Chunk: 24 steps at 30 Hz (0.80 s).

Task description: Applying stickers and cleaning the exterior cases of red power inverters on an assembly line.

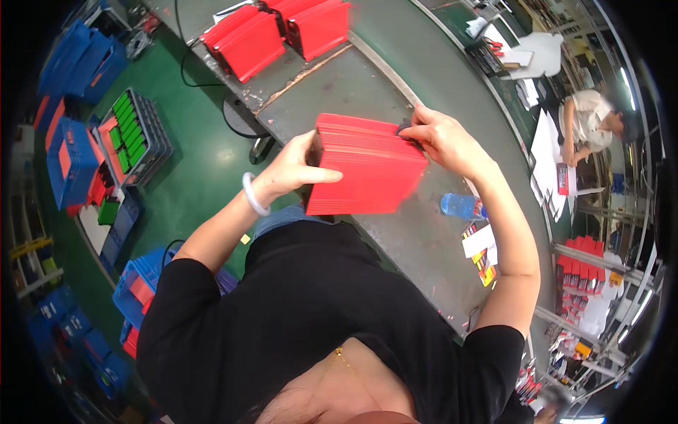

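Note:
A red ribbed housing (371, 177), block-shaped with a dark left end, is held tilted above the near edge of the grey-green workbench. My left hand (300, 169) grips its left end, thumb lying across the ribbed face and the other fingers behind it. At the far right corner, my right hand (441, 138) is closed with bent fingers. A small dark piece (404, 130) shows under those fingertips, too covered for me to name. Farther along the bench stand similar red ribbed housings (248, 44), lined up in two groups.
On the workbench (424, 244), a blue-tinted bottle (462, 205) lies near my right forearm, beside white paper (480, 242). Crates with green blocks (127, 131) and blue bins (74, 152) stand on the floor at left. Across the aisle, a person (590, 124) works at another bench.

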Each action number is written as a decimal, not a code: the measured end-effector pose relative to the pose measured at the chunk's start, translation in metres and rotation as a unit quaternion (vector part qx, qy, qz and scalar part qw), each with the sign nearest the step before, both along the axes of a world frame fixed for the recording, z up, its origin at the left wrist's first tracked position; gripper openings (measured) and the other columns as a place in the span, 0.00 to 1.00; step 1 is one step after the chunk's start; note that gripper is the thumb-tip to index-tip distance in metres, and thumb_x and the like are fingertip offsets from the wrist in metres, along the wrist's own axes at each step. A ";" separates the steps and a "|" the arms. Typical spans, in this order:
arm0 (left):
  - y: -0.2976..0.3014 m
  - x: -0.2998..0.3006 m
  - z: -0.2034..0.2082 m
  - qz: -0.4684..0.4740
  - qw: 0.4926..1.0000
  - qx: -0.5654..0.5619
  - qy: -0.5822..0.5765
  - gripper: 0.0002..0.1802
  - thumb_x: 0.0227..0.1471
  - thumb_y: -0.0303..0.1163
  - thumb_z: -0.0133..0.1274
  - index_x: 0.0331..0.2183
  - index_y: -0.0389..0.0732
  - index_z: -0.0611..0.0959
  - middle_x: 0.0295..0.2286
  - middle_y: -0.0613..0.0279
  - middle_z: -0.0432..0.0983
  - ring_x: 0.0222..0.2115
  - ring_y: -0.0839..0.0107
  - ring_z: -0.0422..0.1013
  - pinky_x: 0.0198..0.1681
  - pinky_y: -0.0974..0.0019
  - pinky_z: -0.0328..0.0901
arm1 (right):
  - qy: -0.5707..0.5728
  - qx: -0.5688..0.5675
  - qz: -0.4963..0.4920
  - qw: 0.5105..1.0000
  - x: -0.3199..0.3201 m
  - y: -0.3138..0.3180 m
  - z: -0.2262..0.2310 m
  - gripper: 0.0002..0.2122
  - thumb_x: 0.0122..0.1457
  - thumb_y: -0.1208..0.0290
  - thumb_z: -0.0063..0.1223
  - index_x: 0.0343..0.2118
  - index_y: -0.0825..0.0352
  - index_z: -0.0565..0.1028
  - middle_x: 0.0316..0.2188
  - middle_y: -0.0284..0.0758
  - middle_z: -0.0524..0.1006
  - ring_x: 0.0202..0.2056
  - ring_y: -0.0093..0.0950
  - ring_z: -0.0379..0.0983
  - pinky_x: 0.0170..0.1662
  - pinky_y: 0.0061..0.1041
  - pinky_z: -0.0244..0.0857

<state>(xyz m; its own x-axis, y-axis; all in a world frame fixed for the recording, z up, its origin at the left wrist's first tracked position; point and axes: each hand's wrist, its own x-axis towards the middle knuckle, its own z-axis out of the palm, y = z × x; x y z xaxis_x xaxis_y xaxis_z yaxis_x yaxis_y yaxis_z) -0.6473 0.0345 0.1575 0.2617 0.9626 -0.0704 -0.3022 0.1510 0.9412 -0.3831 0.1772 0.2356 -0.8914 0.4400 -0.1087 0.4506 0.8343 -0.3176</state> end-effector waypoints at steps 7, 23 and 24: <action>0.005 -0.025 -0.005 0.034 0.999 -0.002 -0.041 0.37 0.39 0.25 0.63 0.52 0.32 0.68 0.46 0.57 0.71 0.47 0.69 0.67 0.53 0.64 0.60 | -0.160 0.070 -0.181 0.968 0.083 0.017 -0.029 0.08 0.50 0.77 0.48 0.32 0.65 0.78 0.33 0.40 0.75 0.36 0.41 0.73 0.42 0.36 0.68; 0.028 -0.023 -0.019 0.067 0.858 -0.158 -0.484 0.32 0.53 0.47 0.48 0.54 0.39 0.67 0.52 0.53 0.67 0.52 0.55 0.64 0.57 0.49 0.58 | 0.456 -0.044 -0.460 0.760 0.023 -0.043 -0.066 0.07 0.60 0.75 0.50 0.37 0.73 0.73 0.31 0.29 0.74 0.34 0.15 0.69 0.37 0.16 0.64; 0.028 -0.021 -0.019 0.083 0.864 -0.161 -0.471 0.32 0.52 0.47 0.49 0.54 0.40 0.67 0.52 0.54 0.67 0.52 0.56 0.64 0.57 0.48 0.57 | 0.470 -0.024 -0.442 0.763 0.014 -0.043 -0.054 0.07 0.59 0.76 0.51 0.37 0.74 0.73 0.31 0.29 0.75 0.33 0.15 0.69 0.37 0.15 0.63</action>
